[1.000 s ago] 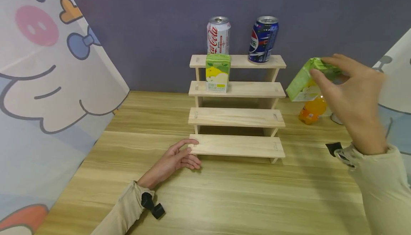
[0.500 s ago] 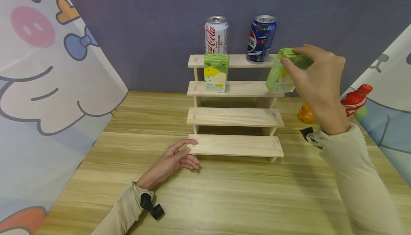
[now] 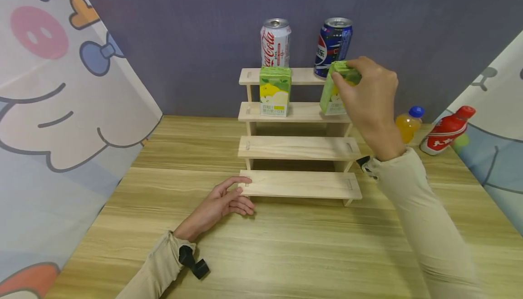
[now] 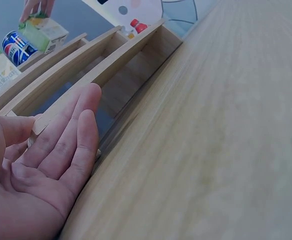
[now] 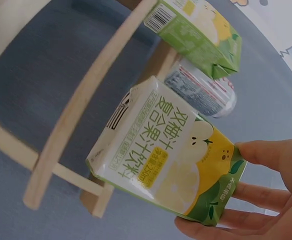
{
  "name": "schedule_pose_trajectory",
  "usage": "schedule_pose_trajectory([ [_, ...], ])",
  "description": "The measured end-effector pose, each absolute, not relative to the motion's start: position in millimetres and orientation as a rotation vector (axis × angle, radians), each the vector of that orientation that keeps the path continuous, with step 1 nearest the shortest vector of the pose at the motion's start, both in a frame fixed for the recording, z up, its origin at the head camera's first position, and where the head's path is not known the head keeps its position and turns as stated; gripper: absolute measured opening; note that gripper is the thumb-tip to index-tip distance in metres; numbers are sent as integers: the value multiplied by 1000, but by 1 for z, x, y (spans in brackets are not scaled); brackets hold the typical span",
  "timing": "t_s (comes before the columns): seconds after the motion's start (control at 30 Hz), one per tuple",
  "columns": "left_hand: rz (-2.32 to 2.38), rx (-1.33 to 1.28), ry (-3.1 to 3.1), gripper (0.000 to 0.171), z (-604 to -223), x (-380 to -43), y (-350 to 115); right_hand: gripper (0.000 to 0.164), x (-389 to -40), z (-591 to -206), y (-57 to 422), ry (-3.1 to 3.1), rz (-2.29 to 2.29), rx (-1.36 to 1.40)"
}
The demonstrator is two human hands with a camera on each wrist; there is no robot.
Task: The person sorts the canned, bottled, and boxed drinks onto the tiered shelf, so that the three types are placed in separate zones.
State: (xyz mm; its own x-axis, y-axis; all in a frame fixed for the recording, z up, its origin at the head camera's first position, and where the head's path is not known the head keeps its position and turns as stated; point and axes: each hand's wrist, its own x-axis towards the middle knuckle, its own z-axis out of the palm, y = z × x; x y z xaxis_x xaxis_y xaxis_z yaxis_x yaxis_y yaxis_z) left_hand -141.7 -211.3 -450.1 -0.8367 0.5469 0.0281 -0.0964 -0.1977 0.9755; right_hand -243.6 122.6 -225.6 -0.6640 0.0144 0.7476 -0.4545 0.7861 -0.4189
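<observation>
My right hand (image 3: 373, 97) grips a green and yellow juice box (image 3: 333, 104) near its top, slightly tilted over the right end of the third step of the wooden stepped shelf (image 3: 300, 185). The right wrist view shows this juice box (image 5: 171, 160) close up, its lower end near the step. Another juice box (image 3: 275, 92) stands at the left of the same step. With thumb and index finger, my left hand (image 3: 220, 206) pinches the left end of the lowest step; in the left wrist view the other fingers (image 4: 61, 145) extend along its underside.
On the top step stand a white Coca-Cola can (image 3: 275, 45) and a blue Pepsi can (image 3: 333, 45). Right of the shelf are an orange drink bottle (image 3: 407, 124) with a blue cap and a leaning red bottle (image 3: 447, 131). A dark wall (image 3: 196, 54) rises behind.
My right hand has carried the juice box leftward from beyond the shelf's right side to over the third step. The bottles have come into view. My left hand stays put.
</observation>
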Motion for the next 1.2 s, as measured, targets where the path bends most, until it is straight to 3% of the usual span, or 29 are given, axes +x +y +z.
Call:
schedule_pose_trajectory([
  [0.7, 2079, 568, 1660, 41, -449, -141, -213, 43, -257, -249, 105, -2186, 744, 337],
  [1.2, 2073, 526, 1666, 39, -450, -142, -212, 38, -269, -266, 149, -2138, 820, 612],
])
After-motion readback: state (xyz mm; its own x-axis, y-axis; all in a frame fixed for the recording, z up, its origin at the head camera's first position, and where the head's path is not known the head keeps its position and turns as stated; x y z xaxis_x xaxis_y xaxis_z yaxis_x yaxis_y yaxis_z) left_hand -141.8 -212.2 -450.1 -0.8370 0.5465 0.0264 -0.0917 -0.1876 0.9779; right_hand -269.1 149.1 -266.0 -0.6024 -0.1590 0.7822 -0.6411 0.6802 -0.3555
